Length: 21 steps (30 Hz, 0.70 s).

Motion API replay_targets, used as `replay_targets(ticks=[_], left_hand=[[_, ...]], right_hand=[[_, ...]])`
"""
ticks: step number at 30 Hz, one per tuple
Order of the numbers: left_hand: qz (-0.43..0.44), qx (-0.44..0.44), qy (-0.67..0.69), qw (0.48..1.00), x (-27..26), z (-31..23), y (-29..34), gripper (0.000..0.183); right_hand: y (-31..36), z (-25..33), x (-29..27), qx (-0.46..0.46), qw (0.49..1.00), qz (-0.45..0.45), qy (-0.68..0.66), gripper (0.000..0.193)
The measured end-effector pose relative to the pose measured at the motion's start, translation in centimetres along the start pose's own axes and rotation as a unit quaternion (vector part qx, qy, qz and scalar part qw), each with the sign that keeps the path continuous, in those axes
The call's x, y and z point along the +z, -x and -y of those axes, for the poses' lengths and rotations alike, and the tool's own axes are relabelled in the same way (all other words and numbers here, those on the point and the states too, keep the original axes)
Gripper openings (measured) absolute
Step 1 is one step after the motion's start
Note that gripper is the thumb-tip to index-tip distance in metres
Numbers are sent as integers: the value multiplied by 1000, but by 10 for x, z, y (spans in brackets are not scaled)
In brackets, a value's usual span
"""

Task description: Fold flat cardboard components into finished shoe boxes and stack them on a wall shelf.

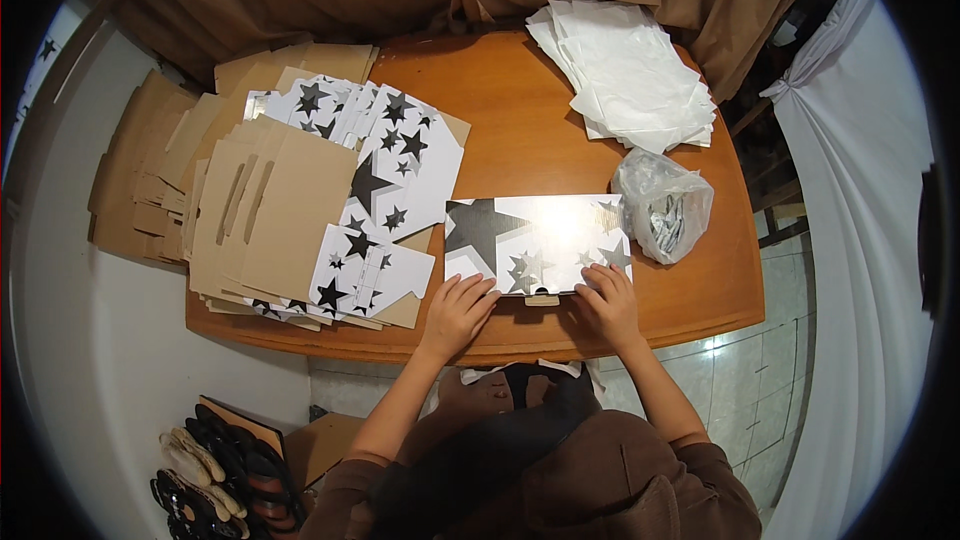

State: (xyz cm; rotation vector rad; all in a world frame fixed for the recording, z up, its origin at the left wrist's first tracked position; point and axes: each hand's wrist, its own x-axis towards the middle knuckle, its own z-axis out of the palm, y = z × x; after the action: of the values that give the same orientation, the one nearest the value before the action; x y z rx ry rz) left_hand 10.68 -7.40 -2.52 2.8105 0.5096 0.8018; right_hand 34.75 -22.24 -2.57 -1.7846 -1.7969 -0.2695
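Observation:
A closed white cardboard box (545, 230) with black stars lies at the table's front middle, its shiny lid catching the light. A small brown tab with a half-round notch (542, 300) sticks out of its front edge. My left hand (460, 312) is at the box's front left corner, fingers bent over the lid's edge. At the front right corner my right hand (608, 305) holds the box the same way, fingertips on the lid and thumb toward the front side. Both palms are turned down, so their undersides are hidden.
Flat star-printed and brown cardboard blanks (290, 210) are heaped on the left. White paper sheets (630, 70) lie at the back right of the wooden table (480, 120). Beside the box stands a clear plastic bag (670, 205) of small packets. Sandals (230, 470) sit on the floor, lower left.

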Motion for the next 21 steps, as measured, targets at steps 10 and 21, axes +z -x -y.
replay_targets(ticks=[10, 21], left_hand=[[12, -44, 30, 998, 6, -7, -10, 21], [4, 10, 84, 996, 25, -23, -18, 16]], right_hand=[[-2, 10, -1, 33, 999, 24, -12, 22], [1, 27, 12, 19, 999, 40, -15, 18]])
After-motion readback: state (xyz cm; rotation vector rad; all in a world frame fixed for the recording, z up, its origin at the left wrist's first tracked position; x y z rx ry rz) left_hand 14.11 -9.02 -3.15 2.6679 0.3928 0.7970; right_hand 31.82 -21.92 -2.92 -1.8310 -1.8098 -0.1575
